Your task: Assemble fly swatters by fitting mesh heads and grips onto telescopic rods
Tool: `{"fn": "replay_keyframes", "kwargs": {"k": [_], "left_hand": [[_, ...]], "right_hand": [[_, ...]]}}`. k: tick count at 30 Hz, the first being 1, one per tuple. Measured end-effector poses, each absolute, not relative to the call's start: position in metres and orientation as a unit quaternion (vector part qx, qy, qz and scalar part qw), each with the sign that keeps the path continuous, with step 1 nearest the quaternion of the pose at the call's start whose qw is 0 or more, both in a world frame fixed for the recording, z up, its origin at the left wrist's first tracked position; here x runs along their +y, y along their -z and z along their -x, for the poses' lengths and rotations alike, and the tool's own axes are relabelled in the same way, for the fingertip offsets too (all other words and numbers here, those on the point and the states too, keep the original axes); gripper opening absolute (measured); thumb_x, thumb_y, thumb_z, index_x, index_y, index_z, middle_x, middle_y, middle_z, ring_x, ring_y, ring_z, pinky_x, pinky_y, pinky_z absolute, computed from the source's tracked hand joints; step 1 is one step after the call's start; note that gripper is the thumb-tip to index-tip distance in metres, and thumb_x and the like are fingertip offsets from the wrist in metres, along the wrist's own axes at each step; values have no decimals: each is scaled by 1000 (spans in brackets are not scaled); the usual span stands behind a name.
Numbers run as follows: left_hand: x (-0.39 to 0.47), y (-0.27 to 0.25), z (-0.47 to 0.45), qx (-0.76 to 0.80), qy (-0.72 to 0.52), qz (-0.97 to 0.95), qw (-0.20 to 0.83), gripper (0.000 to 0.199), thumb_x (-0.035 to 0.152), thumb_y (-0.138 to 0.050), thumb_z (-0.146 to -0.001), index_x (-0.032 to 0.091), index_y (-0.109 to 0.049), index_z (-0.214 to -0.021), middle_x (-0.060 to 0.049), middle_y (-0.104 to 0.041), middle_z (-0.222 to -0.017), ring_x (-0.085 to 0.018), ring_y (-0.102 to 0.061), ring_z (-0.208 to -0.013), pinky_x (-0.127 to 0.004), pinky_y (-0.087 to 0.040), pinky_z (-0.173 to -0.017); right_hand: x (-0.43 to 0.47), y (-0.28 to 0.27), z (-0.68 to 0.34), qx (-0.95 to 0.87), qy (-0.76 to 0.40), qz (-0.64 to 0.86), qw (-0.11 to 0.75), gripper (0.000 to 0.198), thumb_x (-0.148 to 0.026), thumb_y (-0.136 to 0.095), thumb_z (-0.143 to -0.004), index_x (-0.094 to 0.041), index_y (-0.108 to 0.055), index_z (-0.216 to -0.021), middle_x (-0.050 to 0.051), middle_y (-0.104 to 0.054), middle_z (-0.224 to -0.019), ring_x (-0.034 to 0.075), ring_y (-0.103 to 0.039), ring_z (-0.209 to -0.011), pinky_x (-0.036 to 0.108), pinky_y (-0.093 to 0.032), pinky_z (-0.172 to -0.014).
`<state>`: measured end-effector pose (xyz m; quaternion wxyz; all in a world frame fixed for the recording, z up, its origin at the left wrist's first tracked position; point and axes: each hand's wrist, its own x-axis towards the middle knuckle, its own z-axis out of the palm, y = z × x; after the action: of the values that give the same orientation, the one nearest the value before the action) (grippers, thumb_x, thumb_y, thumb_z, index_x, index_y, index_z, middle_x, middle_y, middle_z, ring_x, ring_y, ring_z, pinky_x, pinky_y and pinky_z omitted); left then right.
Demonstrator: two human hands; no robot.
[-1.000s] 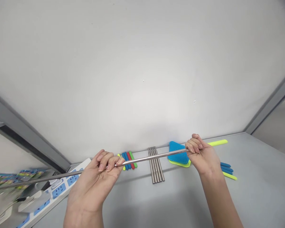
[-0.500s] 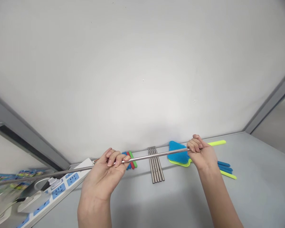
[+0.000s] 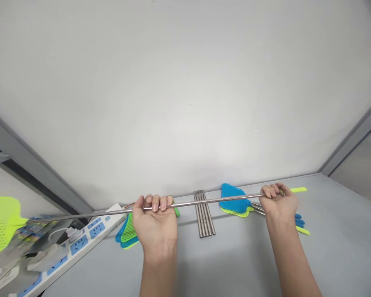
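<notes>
A fly swatter (image 3: pixel 216 200) with a long metal rod stretches across the view, its yellow-green mesh head (image 3: pixel 1 225) at the far left and a yellow-green handle end (image 3: pixel 299 190) at the right. My left hand (image 3: pixel 156 220), palm up, has its fingers curled over the rod near the middle. My right hand (image 3: pixel 278 200) is closed round the rod close to the handle. Below the rod, several loose metal tubes (image 3: pixel 204 214) lie side by side on the grey table (image 3: pixel 228 264). Behind my left hand, green and blue swatter heads (image 3: pixel 129 231) are partly hidden.
More swatters with blue (image 3: pixel 233 197) and yellow-green heads lie stacked beside my right hand. A white power strip (image 3: pixel 88 239) with plugs runs along the left, near plastic-wrapped items. A pale wall (image 3: pixel 188 82) rises behind the table; grey frame posts (image 3: pixel 34 165) flank it.
The swatter and both hands have shifted right, bringing its yellow-green head into view at the left. My left hand has moved off the green and blue swatter heads, which now show.
</notes>
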<state>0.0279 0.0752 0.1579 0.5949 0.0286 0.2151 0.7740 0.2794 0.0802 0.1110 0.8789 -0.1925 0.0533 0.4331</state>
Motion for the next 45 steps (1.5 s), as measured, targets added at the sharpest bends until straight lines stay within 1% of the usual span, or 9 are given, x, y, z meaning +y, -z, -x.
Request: {"fn": "replay_keyframes", "kwargs": {"k": [9, 18, 22, 26, 31, 34, 36, 39, 45], "left_hand": [[77, -161, -8, 235, -800, -43, 551, 17, 14, -41, -65, 18, -31, -52, 7, -26, -41, -6, -25, -36, -21, -24, -41], [79, -161, -16, 206, -790, -54, 576, 20, 14, -42, -65, 17, -29, -50, 8, -22, -39, -6, -22, -35, -20, -23, -40], [82, -159, -19, 211, -771, -43, 599, 19, 14, -42, -66, 17, -31, -51, 8, -23, -39, -6, -23, -35, -20, -25, -41], [84, -156, -22, 217, -779, -44, 587, 19, 14, -41, -67, 17, -32, -51, 8, -24, -39, -6, -24, -35, -19, -27, -41], [88, -152, -36, 225, -765, -114, 592, 16, 14, -42, -70, 16, -39, -54, 7, -33, -43, -6, -37, -42, -20, -36, -51], [88, -151, -45, 249, -715, -204, 620, 10, 17, -46, -70, 15, -47, -60, 3, -45, -54, -9, -49, -57, -25, -40, -66], [86, -150, -49, 277, -685, -252, 625, 9, 21, -48, -71, 15, -50, -65, 1, -52, -63, -11, -52, -65, -27, -40, -71], [85, -149, -49, 321, -654, -284, 623, 11, 24, -47, -72, 15, -53, -69, -1, -55, -72, -11, -52, -67, -28, -40, -70], [87, -153, -39, 340, -609, -325, 638, 12, 26, -49, -70, 15, -54, -67, 0, -55, -68, -9, -51, -59, -24, -41, -63]], "right_hand": [[78, -108, -289, 63, -433, 178, 882, 14, -7, -30, -67, -18, -34, -60, -7, -26, -42, 6, -22, -32, 18, -21, -28], [81, -114, -278, 61, -493, 135, 857, 11, -9, -32, -68, -15, -41, -71, -3, -43, -57, 6, -46, -48, 20, -40, -43], [87, -116, -253, 10, -572, 152, 806, 12, -8, -35, -67, -16, -44, -69, -3, -45, -58, 7, -49, -52, 22, -42, -48], [86, -121, -227, -79, -621, 160, 763, 9, -14, -42, -69, -17, -50, -72, -2, -51, -67, 9, -53, -66, 24, -43, -62], [75, -128, -196, -262, -699, 246, 618, 17, -28, -46, -73, -17, -57, -82, 3, -55, -84, 14, -52, -76, 28, -41, -68], [70, -131, -184, -323, -714, 252, 568, 24, -35, -44, -75, -17, -58, -83, 2, -53, -72, 14, -51, -68, 28, -40, -65], [69, -132, -181, -338, -708, 249, 567, 28, -38, -41, -76, -17, -58, -82, 1, -51, -66, 13, -50, -63, 28, -39, -65], [68, -133, -183, -352, -694, 248, 577, 28, -39, -39, -77, -17, -58, -81, 1, -49, -64, 12, -48, -61, 27, -38, -65], [70, -130, -191, -360, -653, 290, 600, 30, -37, -41, -77, -14, -60, -75, 1, -49, -60, 12, -46, -60, 26, -37, -64]]}}
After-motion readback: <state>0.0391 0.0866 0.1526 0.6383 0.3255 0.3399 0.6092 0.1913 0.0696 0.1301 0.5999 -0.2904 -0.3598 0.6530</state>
